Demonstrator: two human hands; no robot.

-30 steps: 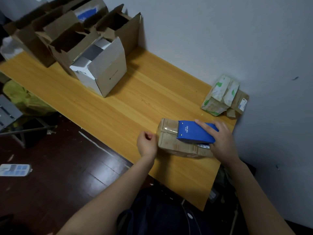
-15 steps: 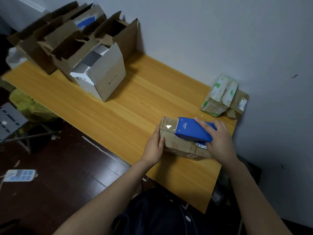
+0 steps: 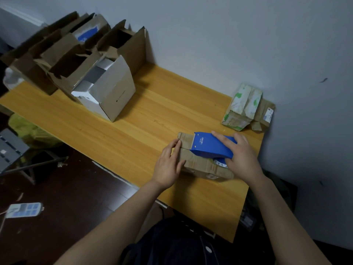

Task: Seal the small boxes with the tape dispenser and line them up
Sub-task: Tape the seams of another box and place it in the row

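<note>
A small brown cardboard box (image 3: 198, 164) lies flat near the right front of the wooden table (image 3: 133, 127). On top of it rests a blue tape dispenser (image 3: 208, 147), gripped by my right hand (image 3: 242, 157). The dispenser's metal blade end points left, close to the box's left end. My left hand (image 3: 168, 165) presses flat against the left end of the box, fingers on its top edge. Two more small boxes (image 3: 246, 108), one white with green marks and one brown, lie side by side against the wall at the far right.
Several open cardboard boxes (image 3: 63, 60) and a white box (image 3: 108, 92) crowd the table's far left. The wall (image 3: 229, 44) runs along the table's back edge. Below the front edge is dark floor with a power strip (image 3: 24, 209).
My left hand moved from a loose fist beside the box to lying flat against its left end. The dispenser slid a little left along the box top.
</note>
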